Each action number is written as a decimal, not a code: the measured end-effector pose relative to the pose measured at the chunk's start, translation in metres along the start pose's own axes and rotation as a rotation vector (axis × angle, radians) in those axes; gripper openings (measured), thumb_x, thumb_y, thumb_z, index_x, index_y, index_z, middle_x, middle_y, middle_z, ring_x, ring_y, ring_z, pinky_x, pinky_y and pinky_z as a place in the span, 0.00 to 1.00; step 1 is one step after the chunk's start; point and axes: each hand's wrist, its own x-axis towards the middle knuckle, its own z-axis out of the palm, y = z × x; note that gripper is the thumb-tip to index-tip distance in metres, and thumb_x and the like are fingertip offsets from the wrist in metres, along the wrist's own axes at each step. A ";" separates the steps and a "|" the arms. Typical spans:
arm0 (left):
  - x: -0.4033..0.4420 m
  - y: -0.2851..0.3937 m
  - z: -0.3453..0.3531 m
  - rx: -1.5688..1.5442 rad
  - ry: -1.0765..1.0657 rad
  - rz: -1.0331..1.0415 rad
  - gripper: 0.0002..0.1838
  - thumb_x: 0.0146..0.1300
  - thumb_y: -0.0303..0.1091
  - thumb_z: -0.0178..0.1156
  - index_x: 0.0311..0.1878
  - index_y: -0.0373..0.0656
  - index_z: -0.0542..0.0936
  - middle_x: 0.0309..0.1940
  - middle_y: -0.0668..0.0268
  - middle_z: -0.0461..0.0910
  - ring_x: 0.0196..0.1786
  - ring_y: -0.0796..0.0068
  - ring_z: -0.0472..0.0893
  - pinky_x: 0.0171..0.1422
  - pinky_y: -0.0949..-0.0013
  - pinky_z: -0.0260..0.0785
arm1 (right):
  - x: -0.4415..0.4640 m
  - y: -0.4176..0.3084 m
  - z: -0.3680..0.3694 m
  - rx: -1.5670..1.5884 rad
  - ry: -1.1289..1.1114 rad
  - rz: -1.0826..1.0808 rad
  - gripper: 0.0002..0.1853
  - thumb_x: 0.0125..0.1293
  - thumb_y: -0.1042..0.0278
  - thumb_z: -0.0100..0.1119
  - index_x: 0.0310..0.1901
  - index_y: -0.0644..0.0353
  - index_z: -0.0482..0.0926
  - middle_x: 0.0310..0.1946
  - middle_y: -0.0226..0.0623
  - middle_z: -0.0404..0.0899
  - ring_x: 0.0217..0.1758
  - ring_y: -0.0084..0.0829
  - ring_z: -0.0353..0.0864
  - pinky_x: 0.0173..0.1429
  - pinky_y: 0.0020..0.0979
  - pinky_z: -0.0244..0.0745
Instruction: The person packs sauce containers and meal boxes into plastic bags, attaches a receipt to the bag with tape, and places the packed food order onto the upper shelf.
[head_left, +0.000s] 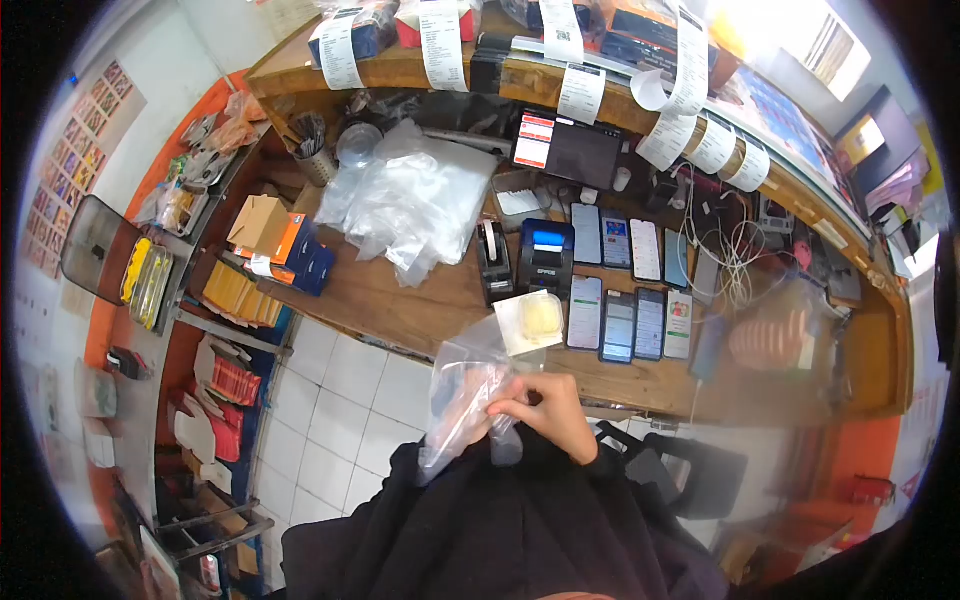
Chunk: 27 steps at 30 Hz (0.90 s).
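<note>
A clear plastic bag [455, 365] hangs between my hands in front of the desk's near edge. My right hand [555, 410] pinches it with thumb and fingers. My left hand [468, 400] shows only blurrily through the film, closed around the bag; its exact finger position is hidden. Just beyond the bag, a small clear tub with yellow contents [542, 316] rests on a white square [508, 322] at the desk's front. Both hands are apart from the tub.
On the wooden desk [400, 310] lie a pile of clear bags [410, 200], a tape dispenser [494, 258], a receipt printer [547, 255], several phones [618, 325] and a tablet [567, 147]. Receipts [440, 45] hang from the shelf above. A dark chair [690, 475] stands right.
</note>
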 end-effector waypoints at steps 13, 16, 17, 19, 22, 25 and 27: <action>-0.138 0.102 -0.122 0.752 1.140 0.352 0.20 0.50 0.23 0.60 0.13 0.40 0.58 0.12 0.68 0.57 0.17 0.80 0.55 0.21 0.74 0.47 | -0.047 -0.020 -0.115 -0.357 0.515 -0.428 0.17 0.42 0.82 0.57 0.10 0.62 0.57 0.09 0.36 0.57 0.10 0.35 0.59 0.15 0.28 0.52; -0.116 0.116 -0.129 1.363 1.094 0.396 0.10 0.45 0.24 0.63 0.23 0.38 0.69 0.23 0.63 0.68 0.26 0.69 0.69 0.33 0.70 0.62 | -0.029 -0.030 -0.115 -0.279 0.253 -0.509 0.19 0.42 0.82 0.59 0.09 0.62 0.56 0.08 0.33 0.56 0.08 0.32 0.57 0.14 0.29 0.50; -0.086 0.121 -0.116 1.451 1.199 0.458 0.12 0.43 0.25 0.65 0.31 0.40 0.72 0.30 0.60 0.71 0.38 0.61 0.71 0.45 0.65 0.63 | -0.018 -0.024 -0.110 -0.159 0.172 -0.595 0.20 0.41 0.82 0.60 0.09 0.62 0.56 0.08 0.32 0.55 0.08 0.31 0.57 0.13 0.29 0.50; -0.046 0.105 -0.103 1.240 0.735 0.623 0.16 0.41 0.29 0.65 0.37 0.43 0.75 0.34 0.61 0.75 0.43 0.60 0.73 0.47 0.62 0.63 | 0.010 -0.038 -0.094 -0.419 0.005 -0.529 0.16 0.40 0.83 0.61 0.10 0.61 0.62 0.10 0.33 0.64 0.13 0.33 0.66 0.17 0.30 0.59; -0.008 0.046 -0.081 0.775 0.377 0.458 0.10 0.49 0.29 0.60 0.37 0.41 0.75 0.18 0.67 0.73 0.14 0.71 0.69 0.20 0.74 0.59 | 0.032 -0.074 -0.046 -0.297 0.157 -0.458 0.09 0.41 0.78 0.62 0.23 0.59 0.71 0.21 0.37 0.72 0.27 0.38 0.72 0.32 0.33 0.66; -0.007 0.049 -0.066 -0.001 0.568 0.063 0.09 0.55 0.27 0.52 0.40 0.41 0.72 0.20 0.71 0.72 0.19 0.80 0.70 0.25 0.76 0.60 | 0.023 -0.080 -0.011 0.109 -0.003 -0.420 0.14 0.47 0.65 0.62 0.36 0.60 0.76 0.30 0.45 0.76 0.38 0.44 0.75 0.44 0.37 0.69; -0.019 0.052 -0.091 0.136 0.816 0.194 0.10 0.57 0.26 0.50 0.44 0.42 0.69 0.24 0.71 0.71 0.26 0.84 0.69 0.28 0.78 0.61 | 0.055 -0.085 0.031 -0.220 -0.414 -0.690 0.15 0.54 0.58 0.57 0.30 0.64 0.77 0.26 0.51 0.75 0.31 0.47 0.76 0.41 0.40 0.72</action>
